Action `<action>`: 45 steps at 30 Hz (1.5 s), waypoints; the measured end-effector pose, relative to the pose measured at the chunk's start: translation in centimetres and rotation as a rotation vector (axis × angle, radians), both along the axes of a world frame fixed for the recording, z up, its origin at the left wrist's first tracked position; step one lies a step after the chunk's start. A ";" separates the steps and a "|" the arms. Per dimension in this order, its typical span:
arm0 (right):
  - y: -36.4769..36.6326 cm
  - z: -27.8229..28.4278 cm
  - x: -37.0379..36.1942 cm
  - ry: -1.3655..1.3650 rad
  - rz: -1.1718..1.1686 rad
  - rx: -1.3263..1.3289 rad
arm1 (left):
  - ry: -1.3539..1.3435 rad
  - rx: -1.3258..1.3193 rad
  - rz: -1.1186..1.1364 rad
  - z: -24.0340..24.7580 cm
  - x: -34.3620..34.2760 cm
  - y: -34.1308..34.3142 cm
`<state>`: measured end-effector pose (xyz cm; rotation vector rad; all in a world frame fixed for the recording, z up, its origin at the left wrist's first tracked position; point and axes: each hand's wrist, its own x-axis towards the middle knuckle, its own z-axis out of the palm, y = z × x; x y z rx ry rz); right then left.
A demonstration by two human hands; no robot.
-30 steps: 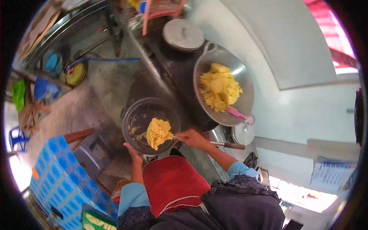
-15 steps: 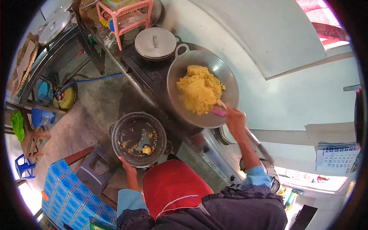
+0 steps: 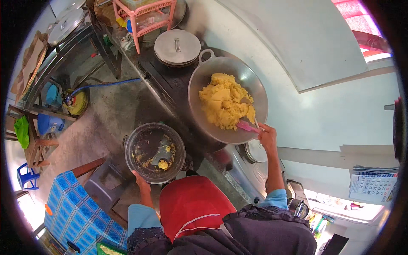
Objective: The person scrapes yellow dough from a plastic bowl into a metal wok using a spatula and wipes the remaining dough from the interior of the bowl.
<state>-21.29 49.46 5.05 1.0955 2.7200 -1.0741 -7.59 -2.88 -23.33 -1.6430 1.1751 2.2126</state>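
Note:
My left hand grips the near rim of a dark round pot, holding it level left of the stove. Smears and small lumps of yellow mash cling inside the pot. My right hand is closed round the handle of a pink spatula at the near right rim of a large metal wok. A thin pale handle shows beside the spatula; its far end is lost in the mash. A big heap of yellow mash fills the middle of the wok.
Behind the wok's left side stands a lidded pot on the dark stove. A pink plastic rack is farther back. A smaller lidded pot sits right of the wok. At lower left are a blue checked tablecloth and grey stool.
My right hand has shifted slightly right and down, and the mash near the spatula has been pushed about, opening a gap at its right. My left hand keeps hold of the pot.

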 end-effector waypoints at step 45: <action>-5.2 -5.6 -10.2 -0.119 0.513 0.708 | 0.077 -0.079 -0.150 -0.4 0.9 -0.8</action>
